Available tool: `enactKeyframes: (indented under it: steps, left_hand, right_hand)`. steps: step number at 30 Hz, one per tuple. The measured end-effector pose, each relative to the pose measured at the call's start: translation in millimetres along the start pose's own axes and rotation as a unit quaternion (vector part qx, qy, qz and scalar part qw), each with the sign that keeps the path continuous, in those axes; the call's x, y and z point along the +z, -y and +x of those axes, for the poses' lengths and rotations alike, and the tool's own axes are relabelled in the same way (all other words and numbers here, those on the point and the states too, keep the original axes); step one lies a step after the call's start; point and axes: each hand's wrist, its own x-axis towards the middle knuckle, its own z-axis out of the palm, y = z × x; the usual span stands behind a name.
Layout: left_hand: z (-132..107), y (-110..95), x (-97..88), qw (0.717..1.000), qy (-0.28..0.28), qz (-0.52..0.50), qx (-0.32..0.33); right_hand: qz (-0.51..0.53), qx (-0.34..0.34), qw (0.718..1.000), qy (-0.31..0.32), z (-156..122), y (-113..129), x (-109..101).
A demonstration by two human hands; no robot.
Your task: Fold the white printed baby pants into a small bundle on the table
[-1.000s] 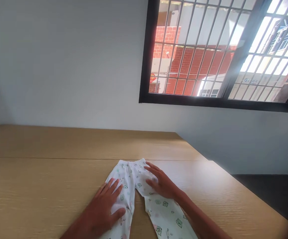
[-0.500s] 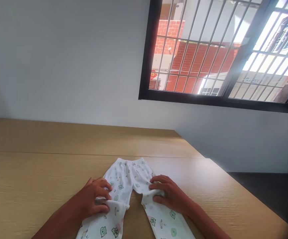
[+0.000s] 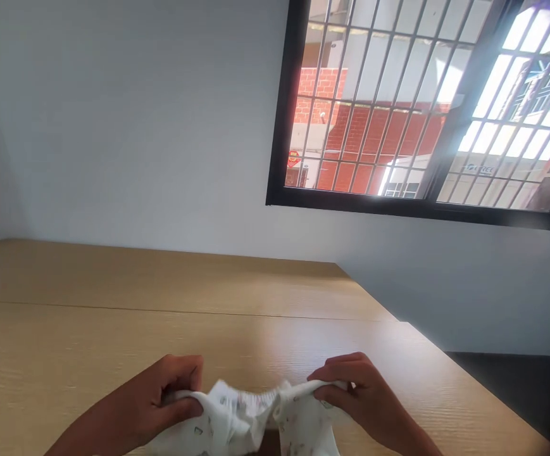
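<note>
Small white pants [image 3: 303, 421] printed with little animal figures are bunched up near the bottom of the head view, and their lower part runs out of the frame. On the left side, my left hand [image 3: 165, 396] pinches the cloth between thumb and curled fingers. My right hand [image 3: 355, 387] grips a fold on the other side, thumb below and fingers above. The gathered waistband [image 3: 256, 400] sags between the two hands, partly blurred.
A light wooden table [image 3: 113, 342] with a seam across it stretches to a grey wall [image 3: 137, 126]. Its right edge slants away beside a dark area [image 3: 507, 386]. A barred window [image 3: 374, 114] is at upper right.
Both hands lay on the flat, spread pants before. Now each has closed on the cloth, and the pants are gathered up, the waistband nearer to me. The view has tilted up slightly.
</note>
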Motion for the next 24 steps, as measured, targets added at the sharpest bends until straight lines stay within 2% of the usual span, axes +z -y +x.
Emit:
enactKeyframes:
  steps: [3,5,7,9,12,16,17,20,22,24]
  left_hand:
    - [1,-35,-27.2,0.999,0.034,-0.01,0.013]
    - [18,-50,-41.8,0.996,0.069,-0.041,0.029]
    - [43,-51,-48.6,0.995,0.091,-0.023,0.035]
    - [67,-36,-44.9,0.995,0.083,0.041,0.029]
    - [86,8,-16.5,0.994,0.042,0.098,0.02]
    - [86,72,53.6,0.987,0.022,0.153,0.044]
    - [84,82,71.4,0.975,0.0,0.203,0.09]
    - [77,89,108.6,0.924,-0.066,0.318,0.203]
    - [71,77,116.1,0.908,-0.066,0.329,0.252]
    - [63,61,114.1,0.913,-0.054,0.314,0.255]
  right_hand:
    - [0.079,0.017,0.996,0.023,11,30,-24]
    - [0.085,0.054,0.992,0.07,28,41,-34]
    - [0.004,0.082,0.991,0.104,48,37,-36]
    - [-0.093,0.09,0.985,0.114,62,20,-30]
    - [-0.17,0.103,0.975,0.098,61,-16,-12]
    - [-0.217,0.096,0.968,0.08,31,-50,12]
    - [-0.214,0.083,0.97,0.078,23,-52,18]
    - [-0.192,0.031,0.978,0.073,7,-48,32]
    - [-0.171,0.009,0.982,0.081,3,-41,41]
    - [-0.155,0.002,0.983,0.102,2,-35,48]
